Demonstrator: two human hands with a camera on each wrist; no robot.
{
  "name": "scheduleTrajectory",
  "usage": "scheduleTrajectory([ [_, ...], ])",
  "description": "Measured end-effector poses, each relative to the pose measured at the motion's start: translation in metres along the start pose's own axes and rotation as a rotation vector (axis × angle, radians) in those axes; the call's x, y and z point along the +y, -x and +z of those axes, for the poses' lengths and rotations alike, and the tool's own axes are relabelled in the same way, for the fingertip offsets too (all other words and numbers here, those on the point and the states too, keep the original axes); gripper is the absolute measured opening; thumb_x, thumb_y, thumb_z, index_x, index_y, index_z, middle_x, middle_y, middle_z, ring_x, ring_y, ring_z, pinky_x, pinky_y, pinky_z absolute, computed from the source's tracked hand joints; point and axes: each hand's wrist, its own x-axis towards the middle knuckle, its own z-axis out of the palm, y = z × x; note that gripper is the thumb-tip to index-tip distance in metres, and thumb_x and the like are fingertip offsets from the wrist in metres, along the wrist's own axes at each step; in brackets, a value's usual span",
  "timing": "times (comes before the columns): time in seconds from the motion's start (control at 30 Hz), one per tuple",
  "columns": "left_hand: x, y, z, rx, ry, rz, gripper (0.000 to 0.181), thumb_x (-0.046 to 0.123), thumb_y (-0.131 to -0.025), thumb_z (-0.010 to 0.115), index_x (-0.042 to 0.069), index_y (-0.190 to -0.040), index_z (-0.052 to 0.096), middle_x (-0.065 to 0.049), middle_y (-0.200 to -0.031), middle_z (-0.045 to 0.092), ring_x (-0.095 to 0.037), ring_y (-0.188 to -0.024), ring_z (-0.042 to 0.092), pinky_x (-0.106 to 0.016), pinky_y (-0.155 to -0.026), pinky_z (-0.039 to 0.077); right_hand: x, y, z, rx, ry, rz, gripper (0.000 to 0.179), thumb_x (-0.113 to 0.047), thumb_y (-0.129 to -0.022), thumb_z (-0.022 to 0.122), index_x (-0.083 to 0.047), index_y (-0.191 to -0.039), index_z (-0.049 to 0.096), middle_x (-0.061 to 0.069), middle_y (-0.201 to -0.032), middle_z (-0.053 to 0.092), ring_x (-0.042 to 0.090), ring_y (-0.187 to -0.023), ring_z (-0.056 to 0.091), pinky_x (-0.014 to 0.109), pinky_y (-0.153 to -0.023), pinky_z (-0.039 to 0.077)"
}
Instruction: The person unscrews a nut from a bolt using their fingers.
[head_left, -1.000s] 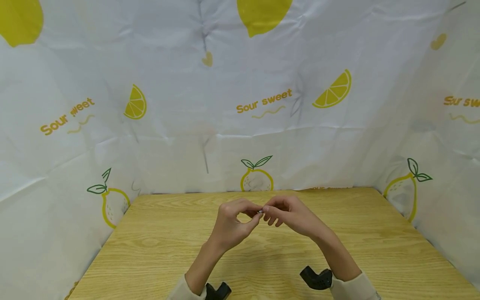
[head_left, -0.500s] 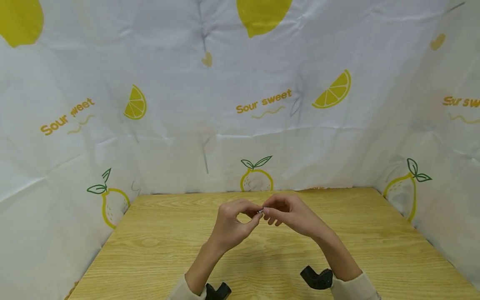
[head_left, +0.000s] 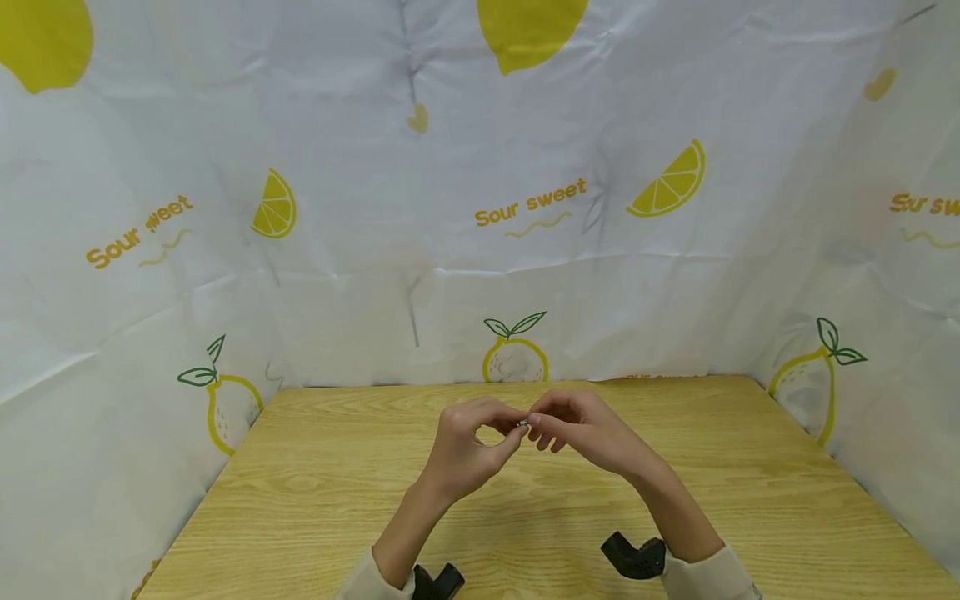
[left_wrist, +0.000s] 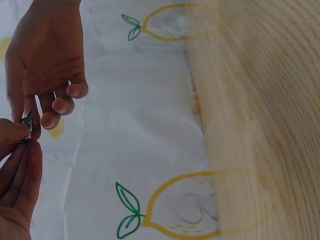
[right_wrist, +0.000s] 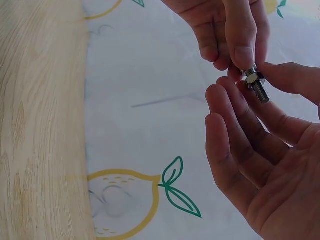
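Observation:
A small metal bolt point(right_wrist: 262, 94) with a hex nut point(right_wrist: 253, 78) on its thread shows best in the right wrist view. My left hand point(head_left: 462, 446) pinches the head end of the bolt between thumb and fingertips. Thumb and index finger of my right hand point(head_left: 585, 429) grip the nut from its two sides, and the threaded end sticks out past it. The other right fingers are loosely bent and hold nothing. Both hands are raised over the wooden table point(head_left: 337, 467), fingertips meeting at the bolt. The bolt head is mostly covered by my left thumb.
A white cloth point(head_left: 360, 208) printed with lemons and lettering encloses the table at the back and both sides. Black wrist devices point(head_left: 634, 557) sit at both sleeve cuffs.
My right index finger and thumb have shifted very slightly at the nut. The left hand keeps its hold on the bolt, and the head view has moved a little.

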Motion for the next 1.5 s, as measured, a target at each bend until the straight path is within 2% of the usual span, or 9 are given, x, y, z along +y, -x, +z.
scheduleTrajectory([
  [0.2, 0.0001, 0.0009, -0.0001, 0.011, -0.001, 0.005, 0.010, 0.001, -0.088, 0.079, 0.007, -0.095, 0.080, -0.006, -0.084, 0.078, -0.008, -0.071, 0.073, -0.014, -0.069, 0.059, 0.0001, 0.0008, 0.0002, 0.004, -0.009, -0.005, 0.021, -0.019, -0.107, 0.058, -0.003, -0.115, 0.068, 0.022, -0.100, 0.071, 0.014, -0.080, 0.071, 0.037, -0.073, 0.064],
  [0.43, 0.0016, 0.0004, 0.0001, 0.013, -0.004, 0.013, 0.011, 0.001, -0.088, 0.078, 0.008, -0.095, 0.080, -0.005, -0.084, 0.078, -0.008, -0.071, 0.073, -0.015, -0.070, 0.060, 0.0007, 0.0000, -0.0006, -0.013, 0.034, 0.013, 0.028, -0.024, -0.109, 0.053, -0.006, -0.107, 0.074, 0.011, -0.093, 0.073, 0.017, -0.076, 0.072, 0.037, -0.070, 0.064],
  [0.57, 0.0018, 0.0005, 0.0001, 0.007, -0.012, -0.008, 0.008, 0.003, -0.089, 0.078, 0.009, -0.095, 0.080, -0.005, -0.084, 0.078, -0.007, -0.072, 0.073, -0.014, -0.071, 0.059, 0.0008, 0.0006, -0.0007, -0.017, 0.023, 0.017, 0.027, -0.023, -0.109, 0.053, -0.005, -0.106, 0.074, 0.013, -0.093, 0.073, 0.015, -0.076, 0.071, 0.036, -0.071, 0.064],
  [0.73, 0.0024, 0.0013, 0.0000, 0.002, 0.007, -0.029, 0.006, 0.006, -0.091, 0.077, 0.008, -0.096, 0.080, -0.008, -0.085, 0.078, -0.008, -0.072, 0.073, -0.013, -0.071, 0.059, 0.0003, 0.0019, -0.0001, -0.003, 0.001, 0.018, 0.021, -0.020, -0.107, 0.058, -0.003, -0.111, 0.071, 0.015, -0.096, 0.072, 0.021, -0.080, 0.072, 0.036, -0.072, 0.064],
  [1.0, 0.0029, 0.0010, 0.0001, 0.002, 0.015, -0.028, 0.009, 0.003, -0.089, 0.078, 0.007, -0.097, 0.079, -0.007, -0.086, 0.078, -0.008, -0.073, 0.074, -0.013, -0.071, 0.059, 0.0006, 0.0029, -0.0004, 0.016, 0.000, -0.009, 0.018, -0.016, -0.103, 0.064, -0.004, -0.116, 0.069, 0.019, -0.103, 0.073, 0.021, -0.083, 0.073, 0.036, -0.072, 0.064],
  [1.23, 0.0014, -0.0001, 0.0001, 0.025, -0.004, 0.040, 0.013, -0.001, -0.088, 0.079, 0.008, -0.097, 0.079, -0.005, -0.085, 0.078, -0.009, -0.070, 0.073, -0.015, -0.070, 0.060, -0.0007, 0.0018, -0.0007, 0.012, 0.030, 0.023, 0.023, -0.023, -0.107, 0.058, -0.004, -0.112, 0.071, 0.017, -0.097, 0.072, 0.018, -0.079, 0.072, 0.034, -0.072, 0.064],
  [1.5, 0.0020, -0.0006, 0.0006, 0.022, -0.006, 0.031, 0.013, -0.001, -0.088, 0.078, 0.008, -0.097, 0.080, -0.005, -0.085, 0.078, -0.008, -0.071, 0.073, -0.014, -0.069, 0.060, -0.0004, 0.0026, -0.0020, 0.009, 0.006, 0.005, 0.020, -0.018, -0.106, 0.059, -0.002, -0.112, 0.070, 0.017, -0.096, 0.072, 0.017, -0.080, 0.072, 0.034, -0.072, 0.064],
])
